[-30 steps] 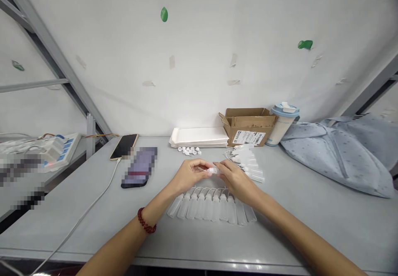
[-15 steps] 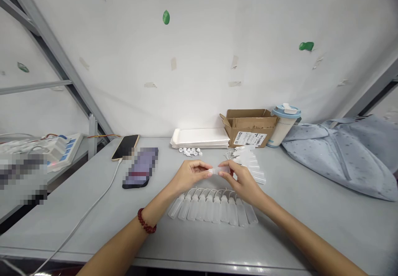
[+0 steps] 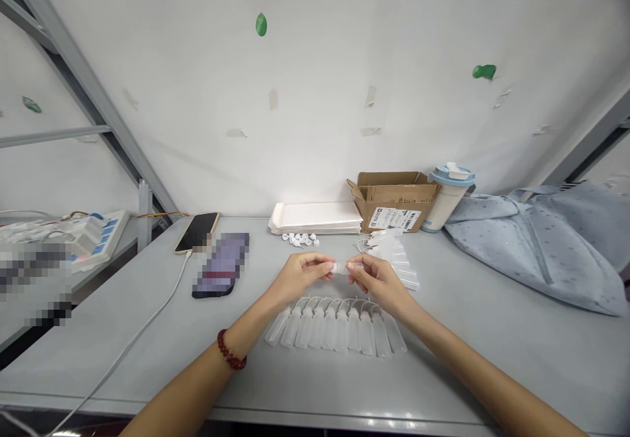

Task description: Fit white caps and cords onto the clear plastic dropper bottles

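Between my hands, above the table, is a small translucent plastic bottle (image 3: 342, 269) lying sideways. My left hand (image 3: 304, 273) pinches its white cap end (image 3: 335, 268) between thumb and fingers. My right hand (image 3: 378, 279) is closed around the bottle's body and covers much of it. Below my hands, several similar translucent bottles (image 3: 329, 329) with thin looped straps lie side by side in a row. Behind my right hand is a fanned pile of more such bottles (image 3: 406, 271). Small white caps (image 3: 300, 239) lie loose beyond my left hand.
At the back stand a stack of white padded envelopes (image 3: 315, 218), an open cardboard box (image 3: 398, 202) and a blue-lidded cup (image 3: 445, 197). A patterned grey-blue cloth bag (image 3: 531, 247) lies right. Two phones (image 3: 197, 232) lie left, one with a white cable (image 3: 142, 332).
My right hand's fingers have shifted on the bottle, curling closer round it towards the cap end. My left hand keeps its pinch. The view has shifted slightly.
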The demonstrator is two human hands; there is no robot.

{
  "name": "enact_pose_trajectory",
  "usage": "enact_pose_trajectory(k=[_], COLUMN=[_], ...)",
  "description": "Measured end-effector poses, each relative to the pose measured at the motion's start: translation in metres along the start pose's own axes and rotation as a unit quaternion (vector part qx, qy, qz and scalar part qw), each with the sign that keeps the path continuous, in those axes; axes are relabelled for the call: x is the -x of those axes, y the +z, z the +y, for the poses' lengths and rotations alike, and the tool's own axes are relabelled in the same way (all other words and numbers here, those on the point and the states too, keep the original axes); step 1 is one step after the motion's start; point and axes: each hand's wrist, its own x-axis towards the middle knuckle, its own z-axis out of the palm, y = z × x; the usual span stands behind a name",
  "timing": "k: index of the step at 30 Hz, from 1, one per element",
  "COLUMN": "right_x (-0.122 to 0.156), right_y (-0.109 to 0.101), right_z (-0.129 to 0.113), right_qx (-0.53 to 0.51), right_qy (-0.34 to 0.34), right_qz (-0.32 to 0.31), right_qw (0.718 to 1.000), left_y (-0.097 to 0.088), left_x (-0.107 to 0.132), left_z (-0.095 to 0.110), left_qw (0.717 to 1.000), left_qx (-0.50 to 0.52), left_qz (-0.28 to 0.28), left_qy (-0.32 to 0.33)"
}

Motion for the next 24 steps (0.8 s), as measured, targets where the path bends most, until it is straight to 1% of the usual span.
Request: enact_pose_trajectory(k=[4,9,12,17,19,24], right_x=[-0.0001,0.0005,0.0004,-0.0006,-0.0009,-0.0006], right_y=[0.0004,0.0014,0.001,0.0008,0.0009,0.0007], right_z=[-0.0007,0.0005,0.0018,0.0036,0.0039,0.0025], right_qx=[-0.007,0.0,-0.001,-0.018,-0.025,-0.035], right_qy=[-0.007,-0.013,-0.007,-0.001,-0.002,-0.011], right_qz=[-0.004,-0.005,-0.005,-0.003,0.001,0.005], right_qw=[1.0,1.0,1.0,1.0,1.0,0.999], left_y=[-0.0007,-0.0006,0.0006,0.0022,0.0021,0.0008], left_x=[-0.0002,0.0017,0.0029,0.0027,0.002,0.0006], left_z=[-0.0017,0.0004,0.0017,-0.0006,-0.0014,-0.003], left_qw=[0.999,0.998,0.998,0.998,0.998,0.995], left_qx=[-0.011,-0.033,-0.037,-0.057,-0.061,-0.091], left_qz=[-0.037,-0.052,-0.048,-0.018,-0.021,-0.037], left_qy=[-0.039,-0.023,-0.017,0.011,0.019,-0.008])
